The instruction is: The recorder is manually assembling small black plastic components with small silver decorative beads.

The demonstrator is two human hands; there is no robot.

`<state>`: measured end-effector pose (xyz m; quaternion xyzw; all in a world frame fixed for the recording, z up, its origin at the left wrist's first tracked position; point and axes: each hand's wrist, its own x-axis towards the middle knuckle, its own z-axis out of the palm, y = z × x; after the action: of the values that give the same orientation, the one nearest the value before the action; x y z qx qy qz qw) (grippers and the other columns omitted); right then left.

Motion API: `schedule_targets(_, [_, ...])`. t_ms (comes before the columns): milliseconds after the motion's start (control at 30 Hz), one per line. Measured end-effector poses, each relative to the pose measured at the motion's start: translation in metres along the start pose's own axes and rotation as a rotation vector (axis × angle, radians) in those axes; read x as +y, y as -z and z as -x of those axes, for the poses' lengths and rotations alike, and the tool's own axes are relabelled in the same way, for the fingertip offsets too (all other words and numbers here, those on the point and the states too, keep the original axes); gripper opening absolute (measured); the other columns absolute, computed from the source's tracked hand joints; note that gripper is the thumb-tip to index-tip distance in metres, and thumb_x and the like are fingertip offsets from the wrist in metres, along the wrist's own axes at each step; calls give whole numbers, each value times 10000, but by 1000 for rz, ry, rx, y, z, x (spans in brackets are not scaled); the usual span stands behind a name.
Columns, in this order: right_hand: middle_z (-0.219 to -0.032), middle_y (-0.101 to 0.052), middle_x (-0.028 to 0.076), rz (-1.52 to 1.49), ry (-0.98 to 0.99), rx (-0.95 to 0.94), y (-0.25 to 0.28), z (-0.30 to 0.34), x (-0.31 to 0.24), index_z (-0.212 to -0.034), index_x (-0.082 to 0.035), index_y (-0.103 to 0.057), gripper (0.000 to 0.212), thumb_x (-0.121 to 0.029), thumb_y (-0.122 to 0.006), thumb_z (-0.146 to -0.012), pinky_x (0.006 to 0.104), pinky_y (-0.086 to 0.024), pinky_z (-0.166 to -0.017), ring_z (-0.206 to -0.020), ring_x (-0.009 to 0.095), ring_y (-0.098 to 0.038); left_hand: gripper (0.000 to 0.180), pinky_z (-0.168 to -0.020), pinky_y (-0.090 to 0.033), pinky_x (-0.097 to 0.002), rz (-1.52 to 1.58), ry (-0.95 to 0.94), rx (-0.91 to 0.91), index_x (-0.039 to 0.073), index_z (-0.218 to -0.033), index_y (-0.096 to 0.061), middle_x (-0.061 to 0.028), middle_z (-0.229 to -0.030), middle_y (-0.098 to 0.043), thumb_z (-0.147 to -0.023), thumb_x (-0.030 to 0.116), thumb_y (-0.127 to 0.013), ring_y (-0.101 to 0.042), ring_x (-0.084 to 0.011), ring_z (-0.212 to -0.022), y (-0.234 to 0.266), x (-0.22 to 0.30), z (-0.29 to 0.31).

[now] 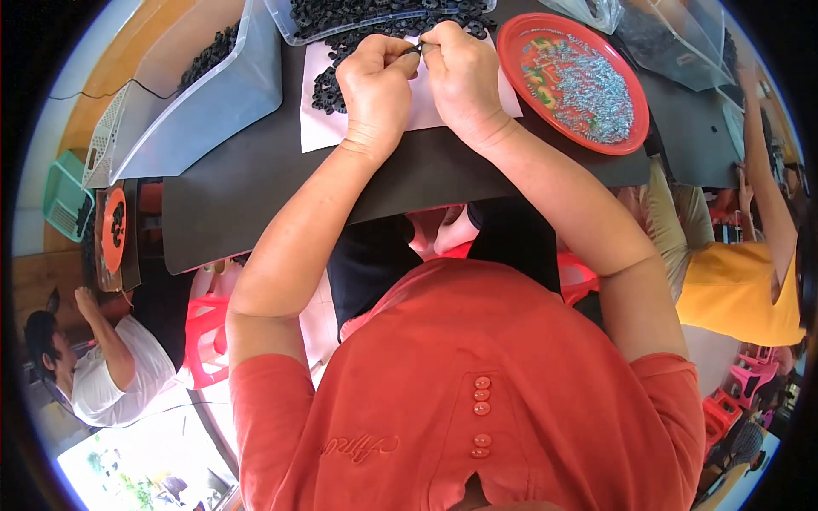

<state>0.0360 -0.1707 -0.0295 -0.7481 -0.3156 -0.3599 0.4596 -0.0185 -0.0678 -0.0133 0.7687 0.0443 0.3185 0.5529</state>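
Note:
My left hand (pixel 375 89) and my right hand (pixel 463 81) meet over a sheet of pale paper (pixel 317 136) at the far side of the table. Both are closed in a pinch, fingertips almost touching, on a small black part (pixel 417 48). My fingers cover most of it, so its exact kind does not show. Loose black ring-like parts (pixel 329 92) lie heaped on the paper beside my left hand. Just right of my right hand stands a round red tray (pixel 635 140), with many small silvery metal pieces (pixel 592 89) spread over it.
A clear tub (pixel 294 34) of black parts stands beyond my hands. Large translucent bins (pixel 204 111) (pixel 682 51) flank the dark table (pixel 247 204). One person in white (pixel 128 370) sits at the left; another in yellow (pixel 737 289) is at the right.

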Motion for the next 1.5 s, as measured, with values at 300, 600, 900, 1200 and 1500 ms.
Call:
schedule_targets(300, [-664, -595, 5, -422, -449, -252, 20, -14, -2, -856, -24, -660, 107, -119, -613, -876, 219, -427, -515, -587, 57, -534, 121, -468, -394, -209, 171, 164, -132, -41, -930, -646, -58, -721, -644, -837, 36, -655, -519, -75, -551, 8, 8, -7])
schedule_targets(600, [-644, -609, 33, -631, -699, -272, 28, -21, -14, -804, 1, -657, 129, -120, -634, -839, 225, -463, -493, -556, 77, -554, 131, -386, -382, -221, 567, 343, -212, -81, -919, -628, -124, -718, -654, -820, -1, -657, -573, -127, -511, 15, 0, -14])
schedule_targets(900, [-665, -569, -12, -478, -539, -302, 23, -14, -3, -855, -35, -653, 127, -158, -623, -874, 206, -418, -524, -593, 56, -513, 159, -400, -390, -233, 495, 343, -203, -79, -964, -639, -122, -714, -649, -824, -5, -658, -560, -128, -509, 15, 0, -16])
schedule_targets(1200, [-660, -569, -2, -481, -539, -287, 20, -12, -5, -844, -29, -650, 114, -139, -626, -867, 208, -420, -516, -590, 60, -523, 142, -409, -398, -237, 532, 404, -243, -81, -948, -645, -117, -724, -647, -835, 3, -656, -552, -128, -510, 20, -1, -19])
schedule_targets(1500, [-623, -591, 41, -706, -715, -241, 25, -17, -9, -802, 22, -636, 138, -113, -640, -832, 243, -444, -480, -533, 105, -549, 141, -413, -403, -233, 524, 423, -231, -88, -938, -655, -119, -726, -647, -831, 3, -657, -557, -129, -516, 20, 2, -18])
